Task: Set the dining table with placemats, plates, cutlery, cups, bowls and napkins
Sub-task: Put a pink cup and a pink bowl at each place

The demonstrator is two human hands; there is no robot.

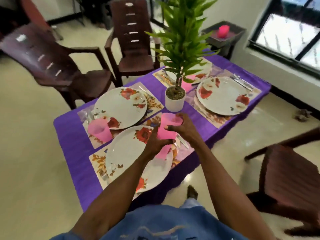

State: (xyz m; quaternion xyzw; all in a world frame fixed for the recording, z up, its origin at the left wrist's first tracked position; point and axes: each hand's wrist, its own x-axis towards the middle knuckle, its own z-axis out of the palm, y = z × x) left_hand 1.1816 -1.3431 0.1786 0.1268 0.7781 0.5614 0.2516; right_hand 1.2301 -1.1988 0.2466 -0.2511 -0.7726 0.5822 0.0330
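both hands work a stack of pink cups (168, 126) held in the air above the near plate (136, 158), close to the white plant pot (174, 100). the right hand (183, 126) grasps the upper cup with fingers curled round its rim and side; the left hand (155, 142) grasps the lower part of the stack from beneath, and a further pink cup appears to protrude below it. one pink cup (99, 129) already stands on the far-left placemat (97, 141), touching the edge of that setting's plate (120, 107).

risks noted, as judgement:
- nested cups may stick — a sharp pull could free one suddenly and drop it onto the near plate.
- the right hand sits just beside the plant pot; a jerk away from the body could knock it over onto the settings.
- cutlery (181, 140) lies under the hands on the near placemat (97, 163), so a cup set down blindly may land on it and tip.
- the right plate (222, 96) and the far setting show no cup yet — cups remain to be placed there.
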